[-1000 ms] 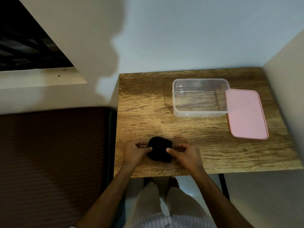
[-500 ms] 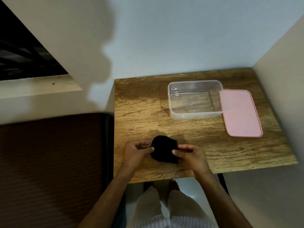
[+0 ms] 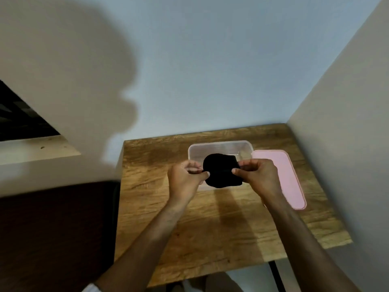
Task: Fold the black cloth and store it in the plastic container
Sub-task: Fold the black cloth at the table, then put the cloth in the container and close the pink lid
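Observation:
The black cloth, folded into a small bundle, hangs in the air over the clear plastic container. My left hand pinches its left edge and my right hand pinches its right edge. The container stands open at the back of the wooden table; the cloth and my hands hide its front wall and most of its inside. Whether the cloth touches the container I cannot tell.
A pink lid lies flat on the table, right beside the container. Walls close in behind and to the right of the table. A dark brown surface lies left of the table. My legs show below the front edge.
Both hands have lifted the folded cloth from the table's front edge and carried it away from me, over the container. The view has tilted up.

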